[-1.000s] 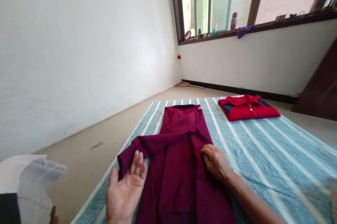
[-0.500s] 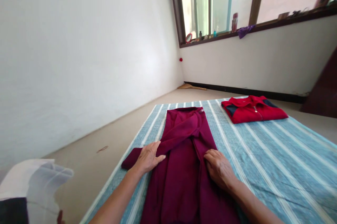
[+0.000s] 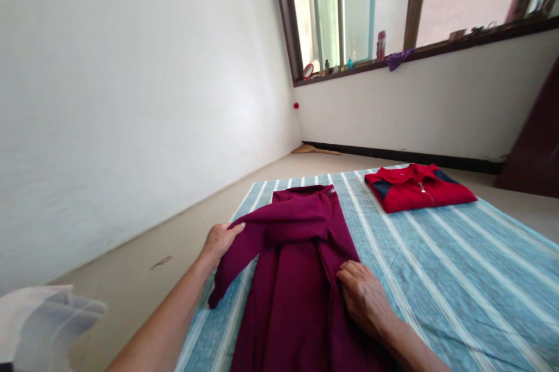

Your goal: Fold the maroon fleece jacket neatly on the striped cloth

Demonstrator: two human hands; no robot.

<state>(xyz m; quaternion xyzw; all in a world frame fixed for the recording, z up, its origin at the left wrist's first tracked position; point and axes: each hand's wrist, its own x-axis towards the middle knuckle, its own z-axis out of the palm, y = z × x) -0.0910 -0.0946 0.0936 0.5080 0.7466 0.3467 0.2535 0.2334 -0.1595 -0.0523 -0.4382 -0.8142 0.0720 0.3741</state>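
Note:
A maroon long-sleeved garment (image 3: 301,296) lies lengthwise on the striped blue sheet, its collar end pointing away from me. One sleeve (image 3: 279,223) crosses its upper part toward the left. My left hand (image 3: 220,242) pinches that sleeve and holds it raised, with the cuff end drooping over the sheet. On the garment's right edge rests my right hand (image 3: 360,290), its fingers curled against the fabric; whether it grips a fold there cannot be made out.
A folded red jacket (image 3: 421,188) with dark shoulder patches lies at the right on the striped sheet (image 3: 441,244). Pale translucent material (image 3: 56,325) stands at lower left. A broom (image 3: 314,149) lies by the far corner. Bottles and a mirror (image 3: 308,71) line the windowsill.
My left hand has taken hold of the sleeve and lifted it up and leftward off the garment. The right hand stays at the garment's right edge. The view has shifted slightly.

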